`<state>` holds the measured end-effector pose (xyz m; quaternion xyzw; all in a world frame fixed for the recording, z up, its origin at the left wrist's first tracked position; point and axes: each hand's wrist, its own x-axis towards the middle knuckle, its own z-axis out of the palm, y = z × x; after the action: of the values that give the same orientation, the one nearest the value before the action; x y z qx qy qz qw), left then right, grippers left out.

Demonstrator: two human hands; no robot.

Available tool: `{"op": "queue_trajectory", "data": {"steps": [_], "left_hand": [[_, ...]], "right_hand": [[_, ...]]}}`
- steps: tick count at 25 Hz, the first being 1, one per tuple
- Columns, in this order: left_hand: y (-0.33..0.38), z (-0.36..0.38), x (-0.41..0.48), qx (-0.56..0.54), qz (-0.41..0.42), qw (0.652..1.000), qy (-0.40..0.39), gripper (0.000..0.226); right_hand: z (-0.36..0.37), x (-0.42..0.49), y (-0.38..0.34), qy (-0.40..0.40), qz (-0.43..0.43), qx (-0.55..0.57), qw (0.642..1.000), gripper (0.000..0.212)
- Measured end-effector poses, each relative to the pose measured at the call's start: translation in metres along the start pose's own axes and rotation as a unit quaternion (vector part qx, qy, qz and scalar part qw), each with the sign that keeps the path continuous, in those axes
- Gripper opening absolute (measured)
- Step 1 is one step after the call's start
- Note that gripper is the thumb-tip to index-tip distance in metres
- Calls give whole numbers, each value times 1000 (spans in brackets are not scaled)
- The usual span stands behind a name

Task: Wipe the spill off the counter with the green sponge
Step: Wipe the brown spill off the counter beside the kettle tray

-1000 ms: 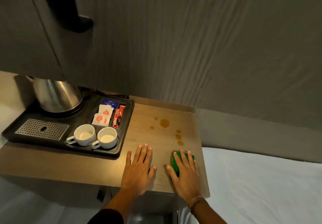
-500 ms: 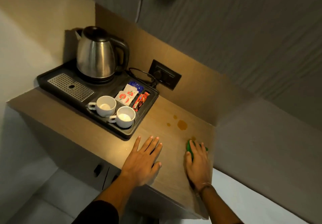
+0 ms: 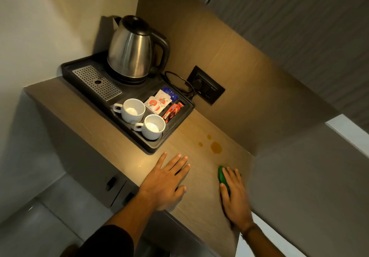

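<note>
Wooden wall panel [image 3: 219, 47] (dimly lit)

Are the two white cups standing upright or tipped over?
Upright: the farther cup and nearer cup stand on the black tray, mouths facing up, insides visible.

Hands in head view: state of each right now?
Left hand: open, flat on the counter, holding nothing.
Right hand: open, straight fingers pressing down on the green sponge.

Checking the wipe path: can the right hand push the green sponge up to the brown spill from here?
Probably yes. The right hand lies flat on the green sponge, and only bare counter shows between it and the spill; the left hand and tray sit off to the side.
</note>
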<state>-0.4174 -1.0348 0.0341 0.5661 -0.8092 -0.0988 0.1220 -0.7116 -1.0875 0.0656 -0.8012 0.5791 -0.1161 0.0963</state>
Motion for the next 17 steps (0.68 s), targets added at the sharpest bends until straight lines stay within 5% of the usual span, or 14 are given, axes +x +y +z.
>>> {"op": "queue_trajectory", "data": {"steps": [5,10,15,17], "left_hand": [[-1,2,2,3,-1,1000,3,71],[-1,3,0,-5,-2,1000,8,70],[-1,2,2,-11,-2,1000,9,70],[-1,1,1,-17,-4,1000,5,70]], "right_hand": [[-5,86,20,14,132,7,991,51],[0,46,14,-7,-15,22,1000,50],[1,109,14,10,98,16,995,55],[9,103,-4,0,32,4,999,52]]}}
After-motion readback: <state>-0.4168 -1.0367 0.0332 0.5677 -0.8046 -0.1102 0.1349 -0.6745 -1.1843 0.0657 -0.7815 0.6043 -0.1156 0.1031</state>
